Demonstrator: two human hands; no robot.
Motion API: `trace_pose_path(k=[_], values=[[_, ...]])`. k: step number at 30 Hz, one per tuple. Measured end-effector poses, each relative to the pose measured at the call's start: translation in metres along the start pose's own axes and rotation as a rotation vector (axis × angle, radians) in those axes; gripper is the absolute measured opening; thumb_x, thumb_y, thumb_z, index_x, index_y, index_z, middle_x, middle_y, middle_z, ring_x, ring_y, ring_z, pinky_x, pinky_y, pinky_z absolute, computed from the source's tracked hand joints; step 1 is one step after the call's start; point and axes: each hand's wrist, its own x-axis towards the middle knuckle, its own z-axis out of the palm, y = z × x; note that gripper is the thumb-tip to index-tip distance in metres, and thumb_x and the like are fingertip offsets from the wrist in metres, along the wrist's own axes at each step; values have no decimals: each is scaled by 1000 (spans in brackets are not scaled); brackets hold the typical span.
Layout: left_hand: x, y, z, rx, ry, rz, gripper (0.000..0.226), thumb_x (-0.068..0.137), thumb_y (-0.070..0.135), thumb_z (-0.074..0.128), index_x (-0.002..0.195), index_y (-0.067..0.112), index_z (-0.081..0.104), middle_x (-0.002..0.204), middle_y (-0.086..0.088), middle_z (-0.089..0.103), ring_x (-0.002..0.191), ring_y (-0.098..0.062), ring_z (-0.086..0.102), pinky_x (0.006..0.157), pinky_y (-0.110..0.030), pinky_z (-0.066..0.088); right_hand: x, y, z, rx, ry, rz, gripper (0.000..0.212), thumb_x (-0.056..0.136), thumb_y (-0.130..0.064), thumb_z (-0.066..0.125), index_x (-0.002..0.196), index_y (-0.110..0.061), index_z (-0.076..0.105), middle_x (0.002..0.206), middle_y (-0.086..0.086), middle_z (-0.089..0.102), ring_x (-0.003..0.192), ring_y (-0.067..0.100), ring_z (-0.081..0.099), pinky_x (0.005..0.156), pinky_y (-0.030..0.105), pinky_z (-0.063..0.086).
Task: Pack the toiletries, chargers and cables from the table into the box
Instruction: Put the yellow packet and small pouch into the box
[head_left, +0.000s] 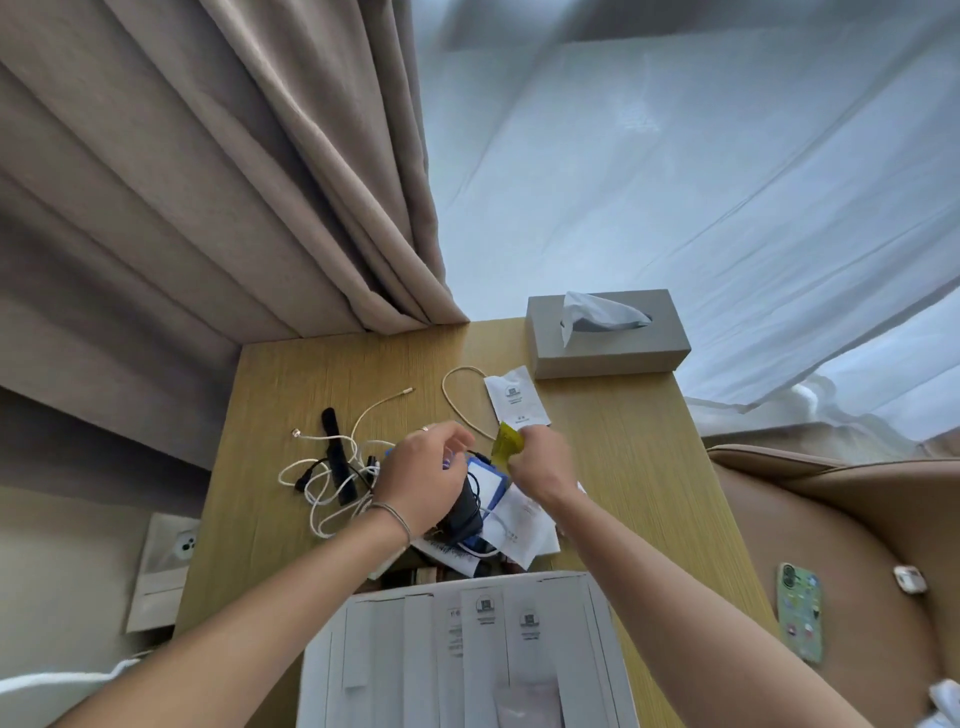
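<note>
A white box (322, 670) sits at the near edge of the wooden table (291, 374), with several white toiletry packets (485, 629) lying flat inside. My right hand (543, 467) pinches a small yellow sachet (506, 444) just above the table. My left hand (423, 478) hovers with fingers spread over a pile holding a black charger (462, 512), a blue-edged packet (488, 480) and white sachets (522, 525). Tangled white cables (332, 478) and a black strap (337, 462) lie to the left. Another white sachet (517, 397) and a looped cable (460, 395) lie further back.
A grey tissue box (608, 340) stands at the table's far right corner. Beige curtains (208, 182) hang behind on the left. A tan armchair (857, 545) on the right carries a phone (800, 613) and an earbud case (910, 578).
</note>
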Motion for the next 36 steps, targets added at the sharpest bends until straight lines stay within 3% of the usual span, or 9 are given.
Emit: trace_pose_path(k=[3, 7, 11, 13, 19, 26, 29, 32, 36], values=[[30, 0, 11, 31, -36, -38, 19, 90, 16, 55, 97, 26, 69, 92, 10, 69, 85, -12, 64, 76, -33, 56, 0, -1, -14, 227, 35, 60, 12, 78, -9, 63, 66, -11, 64, 58, -1, 60, 57, 22, 57, 52, 30, 42], [68, -3, 31, 120, -89, -69, 22, 90, 17, 51, 103, 26, 66, 97, 5, 69, 87, -18, 64, 75, -35, 56, -4, 6, -31, 475, 79, 98, 22, 88, -21, 65, 68, -10, 67, 56, -4, 61, 51, 15, 53, 53, 31, 43], [103, -4, 56, 289, -96, 24, 29, 93, 21, 52, 121, 25, 59, 116, -3, 63, 107, -26, 58, 79, -39, 53, -7, 13, -40, 653, 114, 145, 35, 95, -24, 61, 60, -21, 60, 52, -9, 55, 53, 15, 50, 56, 34, 43], [116, -3, 67, 319, -110, 27, 38, 92, 29, 59, 129, 27, 53, 124, -4, 59, 119, -26, 51, 81, -41, 51, -9, 14, -43, 708, 125, 169, 37, 96, -24, 61, 59, -22, 58, 50, -11, 53, 53, 14, 48, 57, 35, 42], [147, 6, 93, 350, -83, 59, 59, 86, 44, 70, 136, 25, 45, 131, -6, 57, 126, -25, 45, 94, -41, 45, -18, 17, -55, 791, 109, 181, 31, 97, -23, 61, 67, -18, 62, 56, -7, 54, 56, 15, 49, 59, 34, 43], [158, 10, 110, 519, -120, 55, 87, 74, 46, 81, 141, 26, 30, 130, -9, 59, 123, -30, 48, 99, -44, 38, -35, 19, -72, 848, 55, 143, 24, 97, -19, 62, 76, -8, 66, 65, 5, 56, 60, 17, 51, 58, 32, 44], [163, 15, 109, 596, -123, 14, 97, 67, 48, 84, 144, 25, 30, 129, -13, 56, 120, -31, 50, 99, -45, 40, -41, 18, -78, 875, 52, 153, 25, 96, -17, 63, 73, -10, 67, 61, 1, 59, 56, 14, 53, 54, 28, 47], [167, 25, 108, 623, -124, 2, 78, 69, 40, 84, 132, 20, 43, 126, -12, 56, 115, -30, 53, 92, -42, 43, -47, 15, -84, 891, 38, 157, 25, 95, -16, 65, 71, -13, 69, 61, -2, 64, 55, 11, 58, 55, 26, 51], [158, 30, 105, 448, -99, -71, 37, 83, 18, 69, 116, 18, 50, 117, -11, 58, 98, -32, 62, 68, -36, 44, -59, 10, -93, 916, 25, 124, 21, 94, -16, 69, 73, -14, 75, 66, 0, 73, 57, 8, 66, 54, 22, 54]])
